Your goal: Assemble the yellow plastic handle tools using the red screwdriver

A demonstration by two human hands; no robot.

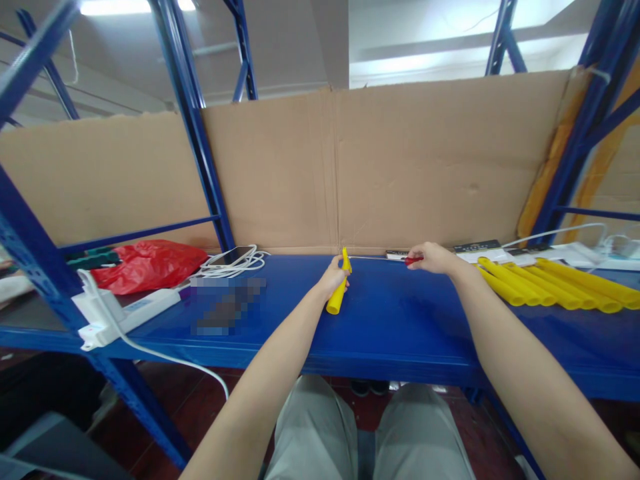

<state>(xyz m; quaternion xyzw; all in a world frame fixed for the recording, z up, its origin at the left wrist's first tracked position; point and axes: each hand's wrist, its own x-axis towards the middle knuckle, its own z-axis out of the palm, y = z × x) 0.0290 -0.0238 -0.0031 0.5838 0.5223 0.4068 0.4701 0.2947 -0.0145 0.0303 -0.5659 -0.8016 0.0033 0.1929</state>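
My left hand [334, 279] is wrapped round a yellow tube [337, 299], its open end tilted toward me and its narrower tip pointing up and away. To the right, my right hand [434, 258] grips the red handle of what looks like a screwdriver [411, 261]. The tool's long thin metal shaft lies almost level and points left, ending near the top of the tube. Whether the shaft's tip touches the tube cannot be made out. Several more yellow tubes [560, 285] lie side by side on the blue bench, right of my right forearm.
A cardboard sheet [425, 167] stands behind the blue bench [390, 333], between blue posts [193, 127]. On the left are a red plastic bag [150, 265], a white power strip [133, 317], coiled white cable [233, 265] and a phone [237, 255]. Small black-and-white boxes [480, 251] stand at the back right.
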